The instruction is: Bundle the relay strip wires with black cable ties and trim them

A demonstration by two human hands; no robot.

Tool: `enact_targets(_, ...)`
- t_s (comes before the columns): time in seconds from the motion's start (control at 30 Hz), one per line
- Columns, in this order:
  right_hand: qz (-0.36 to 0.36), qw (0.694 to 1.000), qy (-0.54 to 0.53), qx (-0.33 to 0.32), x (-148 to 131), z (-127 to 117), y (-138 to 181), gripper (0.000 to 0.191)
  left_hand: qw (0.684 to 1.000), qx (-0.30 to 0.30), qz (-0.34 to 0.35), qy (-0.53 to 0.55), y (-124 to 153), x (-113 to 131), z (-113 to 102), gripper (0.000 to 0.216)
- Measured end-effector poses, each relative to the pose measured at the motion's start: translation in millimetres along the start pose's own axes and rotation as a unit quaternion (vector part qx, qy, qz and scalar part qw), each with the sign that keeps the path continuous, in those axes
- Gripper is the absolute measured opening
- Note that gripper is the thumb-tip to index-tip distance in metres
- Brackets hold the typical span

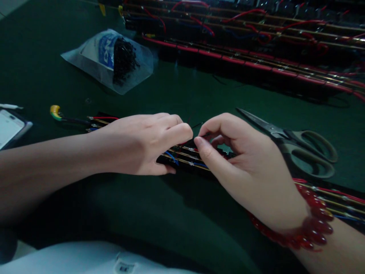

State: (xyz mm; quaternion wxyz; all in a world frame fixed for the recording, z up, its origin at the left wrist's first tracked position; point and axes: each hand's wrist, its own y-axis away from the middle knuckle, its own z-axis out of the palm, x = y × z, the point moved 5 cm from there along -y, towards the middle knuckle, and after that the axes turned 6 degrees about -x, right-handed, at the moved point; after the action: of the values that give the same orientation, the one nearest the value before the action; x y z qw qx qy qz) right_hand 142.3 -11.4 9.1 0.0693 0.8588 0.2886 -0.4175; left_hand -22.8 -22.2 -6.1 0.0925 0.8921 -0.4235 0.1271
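Observation:
A long black strip with brass bars and red and blue wires [185, 154] runs across the table under both hands. My left hand [148, 142] is curled over it, thumb on the near side and fingers on the far side, partly hidden. Close by on the right, my right hand [242, 163] is closed in a pinch, thumb against forefinger, above the strip. A thin black cable tie [197, 125] shows between the hands and seems to run into the right fingertips. A red bead bracelet [316, 213] circles the right wrist.
Scissors [285, 137] lie right of my right hand. A plastic bag of black cable ties [124, 61] lies farther back. More wired strips [242, 61] line the far side. A yellow-green cable end [55, 112] and a phone [11, 127] are at left.

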Motion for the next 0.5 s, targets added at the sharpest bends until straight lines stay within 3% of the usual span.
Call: enact_targets(0.5,0.002,0.999,0.014,-0.037,0.4,4.1,-0.5,0.010,0.999,-0.037,-0.016,0.027,-1.7,-3.3,-0.9,0.039)
